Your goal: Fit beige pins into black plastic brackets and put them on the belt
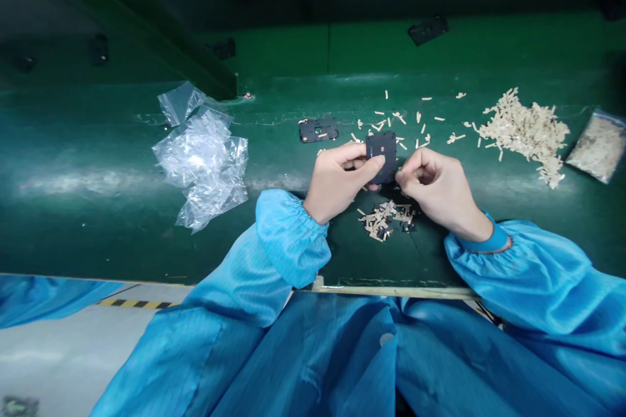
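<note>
My left hand is closed round a flat black plastic plate with small cut-outs, its thumb pressed on the face. Close to the plate's right edge, my right hand has thumb and forefinger pinched together; whatever is between the fingertips is too small to make out. Below both hands lies a small pile of cream strips and black bits. A second black plastic part rests on the green bench just beyond my left hand. Loose cream strips are scattered behind the held plate.
Clear plastic bags are heaped at the left. To the right stand a large pile of cream strips and a filled clear bag. Another black part lies at the back. A green beam slants across the upper left.
</note>
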`<move>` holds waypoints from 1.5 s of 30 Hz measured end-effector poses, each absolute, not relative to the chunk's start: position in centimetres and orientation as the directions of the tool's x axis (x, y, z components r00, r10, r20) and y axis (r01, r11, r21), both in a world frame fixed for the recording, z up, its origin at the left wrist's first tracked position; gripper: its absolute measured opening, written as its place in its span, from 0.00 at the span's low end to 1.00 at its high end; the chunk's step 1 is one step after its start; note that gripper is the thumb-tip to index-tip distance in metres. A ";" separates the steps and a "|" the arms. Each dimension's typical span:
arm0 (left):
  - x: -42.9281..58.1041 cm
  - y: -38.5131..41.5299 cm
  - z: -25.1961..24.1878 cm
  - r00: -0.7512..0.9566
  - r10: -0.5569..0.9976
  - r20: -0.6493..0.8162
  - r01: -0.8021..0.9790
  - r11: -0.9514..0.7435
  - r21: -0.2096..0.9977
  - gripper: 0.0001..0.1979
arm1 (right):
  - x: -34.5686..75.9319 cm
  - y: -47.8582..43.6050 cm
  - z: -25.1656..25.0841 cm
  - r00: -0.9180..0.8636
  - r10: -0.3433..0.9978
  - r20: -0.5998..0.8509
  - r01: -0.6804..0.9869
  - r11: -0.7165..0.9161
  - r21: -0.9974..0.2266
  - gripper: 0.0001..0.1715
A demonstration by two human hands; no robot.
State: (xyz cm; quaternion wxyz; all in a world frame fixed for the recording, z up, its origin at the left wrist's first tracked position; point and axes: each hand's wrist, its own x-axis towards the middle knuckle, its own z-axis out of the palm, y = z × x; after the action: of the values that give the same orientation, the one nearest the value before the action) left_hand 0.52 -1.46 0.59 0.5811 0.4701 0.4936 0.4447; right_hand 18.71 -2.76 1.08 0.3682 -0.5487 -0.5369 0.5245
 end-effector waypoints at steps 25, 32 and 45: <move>-0.2 -1.0 -0.1 0.139 0.959 -0.247 -0.246 0.275 0.929 0.13 | 19.5 -2.5 0.9 -0.209 0.928 -0.308 -0.087 -0.331 -0.940 0.14; 0.1 -1.3 0.0 0.156 0.956 -0.248 -0.243 0.280 0.929 0.12 | 19.4 -2.9 0.9 -0.294 0.917 -0.269 -0.118 -0.314 -0.942 0.14; 0.2 -1.4 0.2 0.287 0.916 -0.281 -0.376 0.377 0.846 0.10 | 19.4 -3.0 1.0 -0.495 0.829 -0.262 -0.263 -0.430 -0.864 0.13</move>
State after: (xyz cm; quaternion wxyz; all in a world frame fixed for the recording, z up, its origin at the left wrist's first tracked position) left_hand 0.18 -1.42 0.16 0.7274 0.3380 0.3994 0.4440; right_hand 19.38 -3.04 1.02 0.3556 -0.3552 -0.3981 0.7674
